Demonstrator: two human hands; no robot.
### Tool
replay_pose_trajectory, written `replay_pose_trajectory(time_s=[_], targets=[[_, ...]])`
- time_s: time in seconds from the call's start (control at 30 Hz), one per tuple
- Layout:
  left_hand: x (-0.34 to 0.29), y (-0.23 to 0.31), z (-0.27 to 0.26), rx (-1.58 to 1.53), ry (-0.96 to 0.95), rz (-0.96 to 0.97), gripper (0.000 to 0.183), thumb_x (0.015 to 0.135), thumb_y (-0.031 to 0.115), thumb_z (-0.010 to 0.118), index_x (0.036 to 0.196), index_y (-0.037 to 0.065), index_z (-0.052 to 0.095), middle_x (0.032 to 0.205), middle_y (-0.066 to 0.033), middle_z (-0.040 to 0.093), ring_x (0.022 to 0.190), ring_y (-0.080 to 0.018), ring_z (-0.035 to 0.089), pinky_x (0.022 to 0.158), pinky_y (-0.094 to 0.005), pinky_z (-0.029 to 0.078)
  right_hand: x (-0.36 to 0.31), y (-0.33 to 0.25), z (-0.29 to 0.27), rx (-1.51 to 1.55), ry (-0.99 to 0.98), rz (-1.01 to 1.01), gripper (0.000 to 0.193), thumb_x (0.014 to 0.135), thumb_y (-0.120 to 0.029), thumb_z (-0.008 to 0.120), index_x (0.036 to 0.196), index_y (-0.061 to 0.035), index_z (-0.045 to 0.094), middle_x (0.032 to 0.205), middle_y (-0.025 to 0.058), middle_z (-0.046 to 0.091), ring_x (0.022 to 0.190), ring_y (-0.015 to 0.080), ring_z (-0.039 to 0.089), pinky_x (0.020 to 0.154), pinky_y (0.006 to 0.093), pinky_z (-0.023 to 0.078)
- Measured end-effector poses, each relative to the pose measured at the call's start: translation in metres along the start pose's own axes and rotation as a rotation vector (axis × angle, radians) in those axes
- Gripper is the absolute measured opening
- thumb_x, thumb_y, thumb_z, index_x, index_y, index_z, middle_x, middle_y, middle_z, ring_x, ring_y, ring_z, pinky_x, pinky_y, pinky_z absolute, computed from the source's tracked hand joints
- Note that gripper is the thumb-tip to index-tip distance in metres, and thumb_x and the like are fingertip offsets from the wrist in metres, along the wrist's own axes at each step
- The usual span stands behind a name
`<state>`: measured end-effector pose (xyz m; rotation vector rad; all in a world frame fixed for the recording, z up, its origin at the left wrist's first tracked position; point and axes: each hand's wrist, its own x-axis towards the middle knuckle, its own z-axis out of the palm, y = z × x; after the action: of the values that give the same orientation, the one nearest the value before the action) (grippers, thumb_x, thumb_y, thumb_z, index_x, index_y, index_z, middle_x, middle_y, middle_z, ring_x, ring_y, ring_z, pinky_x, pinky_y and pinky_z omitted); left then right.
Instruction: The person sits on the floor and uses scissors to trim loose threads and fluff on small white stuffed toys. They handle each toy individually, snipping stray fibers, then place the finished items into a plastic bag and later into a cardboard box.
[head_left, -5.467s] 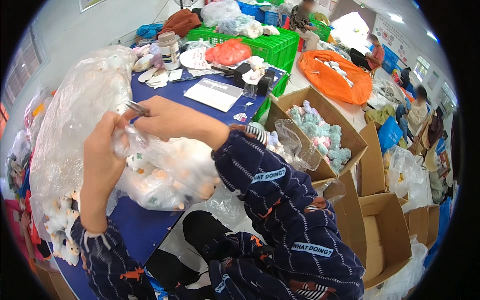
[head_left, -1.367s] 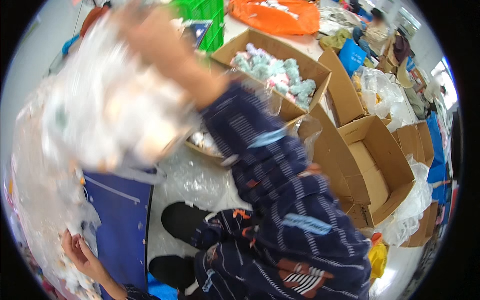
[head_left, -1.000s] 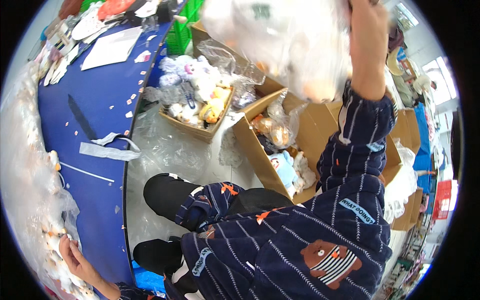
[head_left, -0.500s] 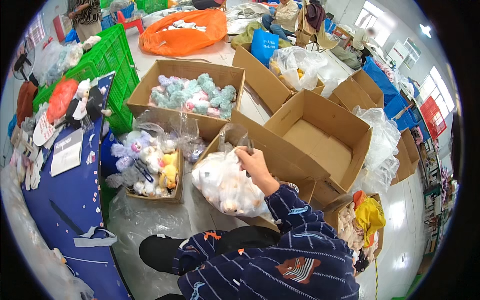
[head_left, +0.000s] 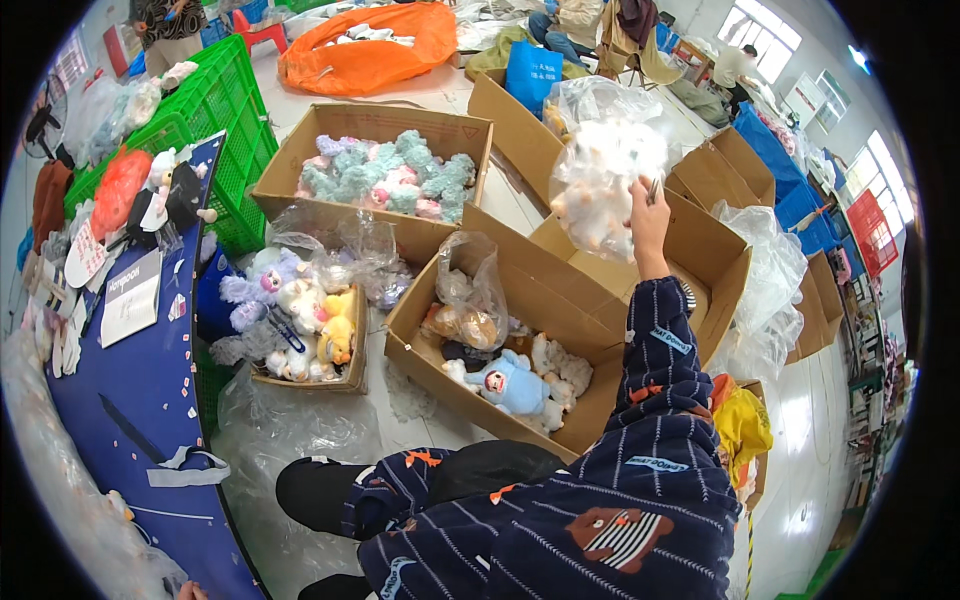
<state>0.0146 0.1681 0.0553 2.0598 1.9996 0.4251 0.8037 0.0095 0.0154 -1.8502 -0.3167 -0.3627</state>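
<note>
My right hand (head_left: 650,222) is stretched out over the open cardboard box (head_left: 722,290) at right. It grips the gathered top of a clear plastic bag of white plush toys (head_left: 600,185), smeared by motion. A small dark pointed tool, its kind unclear, shows between the fingers. Below, in a nearer cardboard box (head_left: 440,375), lie a light blue plush toy (head_left: 515,382), a white fluffy one (head_left: 562,365) and a clear bag of brown plush toys (head_left: 465,315). My left hand does not show for certain; at the lower left rim are fingertips I cannot assign to anyone.
A box of teal and pink plush toys (head_left: 400,180) stands at the back, a smaller toy-filled box (head_left: 345,370) to the left. A blue table (head_left: 160,420) carries a notebook (head_left: 132,300). Green crates (head_left: 235,110), an orange sack (head_left: 370,70) and loose plastic bags (head_left: 750,300) surround these.
My right hand has carried the bag of white plush toys up and to the right, from the nearer box to the farther one. The toys inside the nearer box are now uncovered.
</note>
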Motion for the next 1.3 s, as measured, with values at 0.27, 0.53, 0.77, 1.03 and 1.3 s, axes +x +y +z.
replay_pose_trajectory(time_s=[0.27, 0.53, 0.77, 1.03, 1.3], targets=[[0.005, 0.042, -0.001, 0.112, -0.119, 0.139, 0.032, 0.092, 0.023, 0.049, 0.110, -0.002, 0.056, 0.109, -0.0209, 0.056, 0.102, -0.0329, 0.052, 0.090, -0.0368, 0.042, -0.020, 0.201, -0.051, -0.740, -0.561, 0.069, 0.028, 0.073, -0.029, 0.058, 0.078, -0.0042, 0.067, 0.074, 0.0194, 0.064, 0.071, 0.0327, 0.063, 0.069, 0.0383, 0.049], [-0.010, 0.063, 0.010, 0.094, -0.051, 0.145, 0.025, 0.089, 0.018, 0.053, 0.102, -0.003, 0.059, 0.098, -0.0188, 0.060, 0.090, -0.0297, 0.057, 0.081, -0.0335, 0.046, -0.078, 0.251, -0.016, -0.938, -0.749, 0.130, 0.025, 0.072, -0.026, 0.058, 0.087, -0.0085, 0.068, 0.084, 0.0168, 0.065, 0.080, 0.0316, 0.063, 0.073, 0.0400, 0.050], [-0.039, 0.044, 0.029, -0.086, 0.168, 0.146, 0.006, 0.080, -0.001, 0.055, 0.085, -0.004, 0.057, 0.080, -0.0157, 0.059, 0.074, -0.0271, 0.059, 0.069, -0.0315, 0.046, -0.049, 0.219, 0.025, -0.699, -0.490, -0.144, 0.024, 0.087, -0.015, 0.046, 0.099, -0.0031, 0.063, 0.095, 0.0139, 0.064, 0.086, 0.0269, 0.060, 0.077, 0.0358, 0.048], [-0.073, 0.022, 0.041, -0.157, 0.300, 0.041, 0.007, 0.077, -0.003, 0.057, 0.084, -0.003, 0.059, 0.079, -0.0136, 0.060, 0.072, -0.0249, 0.060, 0.068, -0.0293, 0.046, -0.106, 0.000, 0.153, -0.075, -0.497, -0.611, 0.017, 0.088, -0.011, 0.055, 0.101, -0.0029, 0.063, 0.088, 0.0095, 0.065, 0.081, 0.0138, 0.060, 0.072, 0.0267, 0.047], [-0.118, -0.033, 0.062, 0.008, 0.419, 0.092, 0.011, 0.082, -0.006, 0.053, 0.092, -0.006, 0.057, 0.089, -0.0179, 0.059, 0.082, -0.0310, 0.058, 0.075, -0.0360, 0.046, -0.272, -0.008, 0.170, 0.178, -0.895, -0.433, 0.012, 0.084, -0.008, 0.058, 0.091, 0.0001, 0.062, 0.069, 0.0084, 0.061, 0.059, 0.0108, 0.056, 0.055, 0.0258, 0.046]])
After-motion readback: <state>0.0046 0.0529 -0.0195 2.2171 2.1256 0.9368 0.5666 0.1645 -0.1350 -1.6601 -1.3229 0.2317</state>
